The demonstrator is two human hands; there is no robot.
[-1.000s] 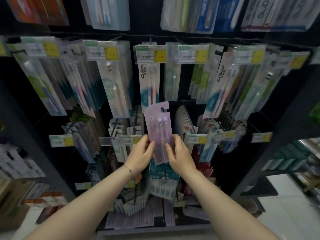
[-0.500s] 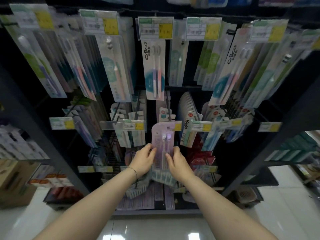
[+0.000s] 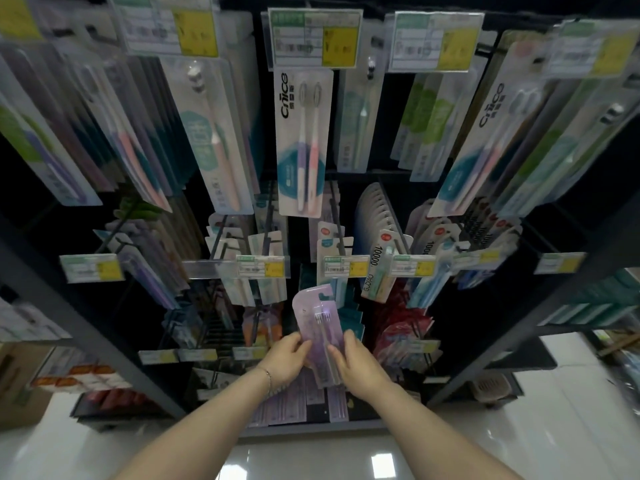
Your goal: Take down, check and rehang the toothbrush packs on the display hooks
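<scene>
Lilac toothbrush pack [image 3: 317,327] is off the hooks [image 3: 340,233], held upright before the rack's [image 3: 114,346] lower rows, its side edges pinched by the left hand [image 3: 287,358] and right hand [image 3: 358,367]. Taking down looks done and checking underway; rehanging it remains, and many neighbouring packs [image 3: 303,143] hang on their hooks.

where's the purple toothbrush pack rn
Low centre of the head view: the purple toothbrush pack is held between the left hand and right hand, just below a price tag.
</scene>
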